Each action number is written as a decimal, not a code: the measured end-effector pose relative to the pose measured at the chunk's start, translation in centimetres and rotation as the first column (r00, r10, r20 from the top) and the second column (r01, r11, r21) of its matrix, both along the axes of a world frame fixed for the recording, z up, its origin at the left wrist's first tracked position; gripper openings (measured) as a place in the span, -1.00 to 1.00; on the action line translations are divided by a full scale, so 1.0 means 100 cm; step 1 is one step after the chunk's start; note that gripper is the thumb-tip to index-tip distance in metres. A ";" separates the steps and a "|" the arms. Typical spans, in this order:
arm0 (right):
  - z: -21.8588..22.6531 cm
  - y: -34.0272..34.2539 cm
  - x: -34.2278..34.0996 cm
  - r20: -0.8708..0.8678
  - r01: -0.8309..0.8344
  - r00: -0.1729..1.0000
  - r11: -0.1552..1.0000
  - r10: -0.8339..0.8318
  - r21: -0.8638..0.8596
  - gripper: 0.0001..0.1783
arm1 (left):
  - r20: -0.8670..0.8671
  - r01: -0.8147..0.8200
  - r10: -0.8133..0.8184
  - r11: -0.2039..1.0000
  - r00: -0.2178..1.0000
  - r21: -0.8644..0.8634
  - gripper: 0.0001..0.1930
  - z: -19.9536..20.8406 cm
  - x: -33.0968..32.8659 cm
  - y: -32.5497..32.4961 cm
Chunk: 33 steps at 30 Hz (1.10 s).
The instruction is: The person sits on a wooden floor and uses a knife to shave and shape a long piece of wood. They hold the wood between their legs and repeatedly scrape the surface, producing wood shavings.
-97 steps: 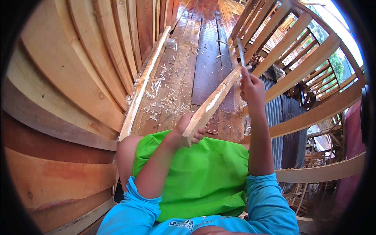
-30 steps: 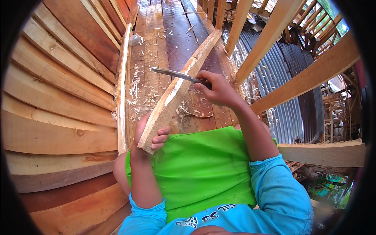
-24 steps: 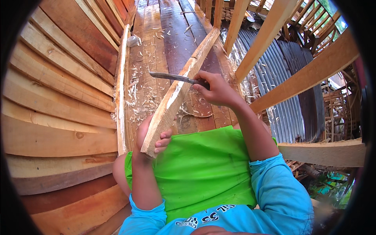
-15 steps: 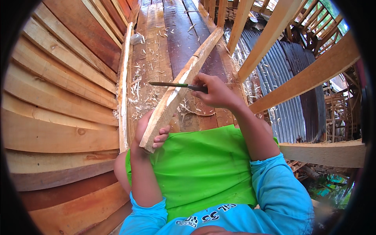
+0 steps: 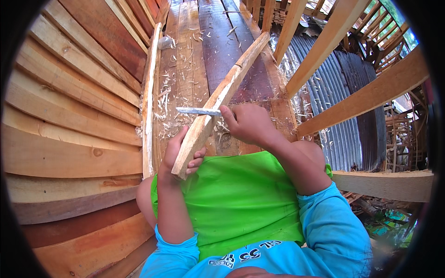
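A long piece of pale wood [image 5: 227, 85] slants from my lap up to the far right, its far end against the floor edge by the railing. My left hand [image 5: 177, 150] wraps round its near end, fingertips showing on the right side. My right hand [image 5: 248, 123] is closed round the handle of a knife, the handle hidden in the fist. The knife's blade [image 5: 197, 111] lies across the wood's upper face, its tip pointing left past the edge. A pale shaved strip runs along the wood beyond the blade.
Wood shavings [image 5: 163, 99] litter the plank floor [image 5: 187, 46]. A plank wall [image 5: 74, 125] rises on the left, with a narrow pale timber [image 5: 149, 102] along its foot. Wooden railing posts [image 5: 320, 51] stand on the right, with corrugated metal sheets [image 5: 331, 106] beyond and below them.
My right hand has come slightly nearer to me and rolled over, so the knife's blade has turned and shows a brighter face. The wood has shifted slightly right.
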State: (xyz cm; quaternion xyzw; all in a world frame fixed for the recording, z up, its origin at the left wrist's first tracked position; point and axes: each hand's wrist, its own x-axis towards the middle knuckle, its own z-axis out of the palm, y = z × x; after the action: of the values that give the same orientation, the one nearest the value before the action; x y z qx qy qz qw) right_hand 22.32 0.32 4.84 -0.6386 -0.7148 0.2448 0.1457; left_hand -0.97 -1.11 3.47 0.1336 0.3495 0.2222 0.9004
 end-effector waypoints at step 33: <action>-0.036 0.006 -0.021 0.006 0.161 0.986 0.973 -0.164 0.164 -0.45 | -0.006 0.010 -0.010 1.000 1.000 0.004 -0.59 -0.017 -0.004 -0.007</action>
State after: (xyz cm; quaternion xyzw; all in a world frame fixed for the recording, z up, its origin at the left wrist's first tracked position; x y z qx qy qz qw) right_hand 20.22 0.95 1.20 -0.6832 -0.6793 0.1664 0.2098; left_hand -1.42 -1.78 1.78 0.1377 0.3510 0.2178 0.9002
